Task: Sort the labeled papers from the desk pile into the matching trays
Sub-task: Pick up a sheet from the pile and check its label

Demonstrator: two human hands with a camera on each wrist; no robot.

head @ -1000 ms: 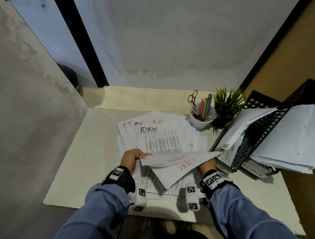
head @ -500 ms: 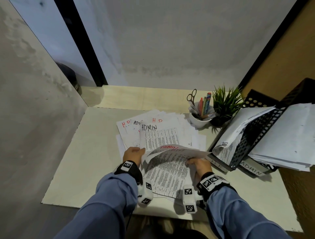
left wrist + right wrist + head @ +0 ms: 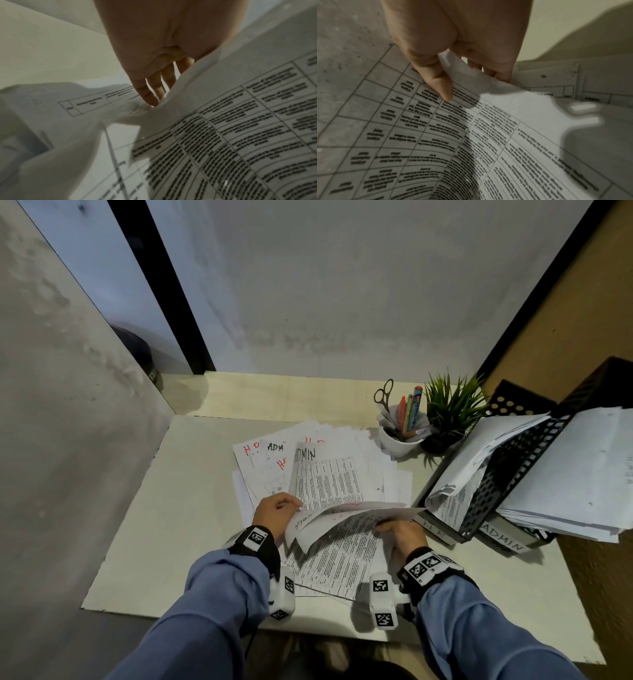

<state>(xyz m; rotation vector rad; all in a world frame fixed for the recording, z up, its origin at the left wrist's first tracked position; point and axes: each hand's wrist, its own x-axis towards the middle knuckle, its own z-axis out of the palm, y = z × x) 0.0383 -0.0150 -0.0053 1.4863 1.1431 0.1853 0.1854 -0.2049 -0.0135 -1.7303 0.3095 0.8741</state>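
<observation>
Your left hand [image 3: 274, 513] and right hand [image 3: 402, 534] both pinch the curling white printed sheets [image 3: 342, 529], lifted off the fanned pile of white labelled papers [image 3: 329, 474] on the pale desk [image 3: 178, 508]. From the right wrist, your thumb [image 3: 440, 86] presses the sheet's top face, fingers curled beneath. Just to your right, the black perforated trays [image 3: 507, 474], labelled HR and ADMIN, hold papers. Behind the pile: a white cup of pens and scissors [image 3: 400, 433] and a small green plant [image 3: 448, 409].

Office desk [image 3: 191, 508], paper trays [image 3: 507, 474], pen cup [image 3: 400, 440]
</observation>
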